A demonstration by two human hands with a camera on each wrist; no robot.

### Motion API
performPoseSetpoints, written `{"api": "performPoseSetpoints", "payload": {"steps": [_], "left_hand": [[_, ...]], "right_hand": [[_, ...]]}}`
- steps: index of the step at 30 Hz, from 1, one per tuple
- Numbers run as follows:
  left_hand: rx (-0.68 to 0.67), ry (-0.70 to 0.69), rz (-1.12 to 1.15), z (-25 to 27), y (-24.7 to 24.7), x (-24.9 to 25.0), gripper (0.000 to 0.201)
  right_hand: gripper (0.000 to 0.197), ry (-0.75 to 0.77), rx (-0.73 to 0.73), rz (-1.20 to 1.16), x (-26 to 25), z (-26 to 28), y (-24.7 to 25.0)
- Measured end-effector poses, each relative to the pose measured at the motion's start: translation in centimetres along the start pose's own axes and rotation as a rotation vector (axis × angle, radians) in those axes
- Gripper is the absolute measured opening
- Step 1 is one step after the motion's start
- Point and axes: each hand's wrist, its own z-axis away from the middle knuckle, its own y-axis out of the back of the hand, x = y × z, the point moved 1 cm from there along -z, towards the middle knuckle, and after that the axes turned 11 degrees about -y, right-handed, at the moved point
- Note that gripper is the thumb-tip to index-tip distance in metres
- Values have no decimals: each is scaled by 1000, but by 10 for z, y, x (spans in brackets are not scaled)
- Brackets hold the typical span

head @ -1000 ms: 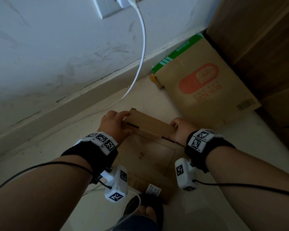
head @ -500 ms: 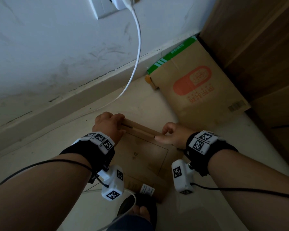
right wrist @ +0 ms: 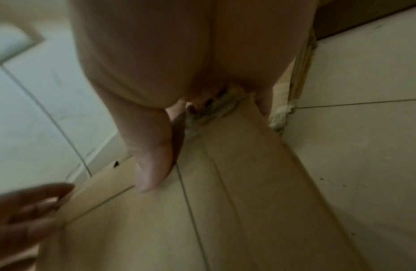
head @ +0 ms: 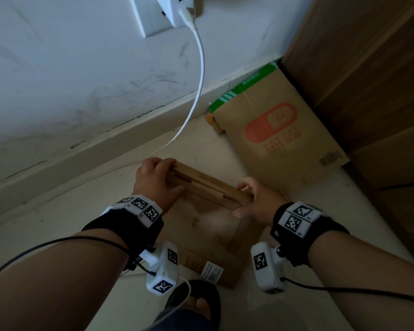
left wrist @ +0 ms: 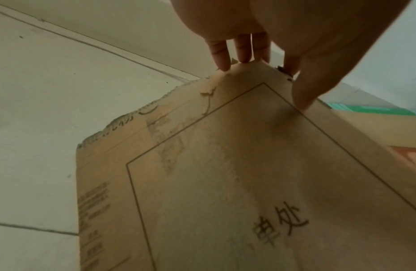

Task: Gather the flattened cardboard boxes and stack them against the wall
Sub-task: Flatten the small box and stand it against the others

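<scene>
A flattened brown cardboard box [head: 208, 220] with a printed rectangle and black characters stands tilted on the floor in front of me. My left hand [head: 157, 179] grips its upper left corner, fingers over the far side and thumb [left wrist: 304, 95] on the near face of the box [left wrist: 225, 183]. My right hand [head: 253, 201] grips the upper right corner, thumb [right wrist: 153, 165] pressed on the near face of the cardboard [right wrist: 225, 201]. A second flattened box [head: 280, 137] with an orange capsule print and a green strip leans against the wall at the right.
A white cable [head: 196, 91] hangs from a wall socket [head: 163, 13] down to the tiled floor beside the box. A wooden cabinet [head: 368, 80] fills the right side. The baseboard [head: 81, 154] runs along the wall. My sandalled foot [head: 196, 304] is below the box.
Both hands have tilted the box's top edge and carried it slightly toward the wall. The right hand's fingers, loose half a second ago, now grip the corner again.
</scene>
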Motion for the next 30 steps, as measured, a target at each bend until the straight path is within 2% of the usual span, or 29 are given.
{"api": "performPoseSetpoints", "payload": {"steps": [3,8,11,14,17,18,25,28,30], "left_hand": [[61,-8,99,0,6,15,74],[94,-17,177,7,21,54,81],[129,-25,225,12,22,77,73],[179,-8,313,15,19,101,56],[121,-1,434,16,12,126,30],[97,-6,471,16,9,134,27],[-80,41,871,24,-8,178,36],[-149,69,1000,29,-12,189,37],[-190,29,1020,31,-13,193,39]], "right_hand": [[61,-3,70,-55,-4,16,19],[59,7,223,-63,-6,62,58],[56,17,313,-100,-3,90,79],[58,44,408,-121,1,120,94],[63,53,507,-78,5,143,105],[64,51,536,-49,7,149,107],[56,43,673,103,24,186,130],[54,74,679,99,32,196,142],[55,89,662,55,40,200,150]]}}
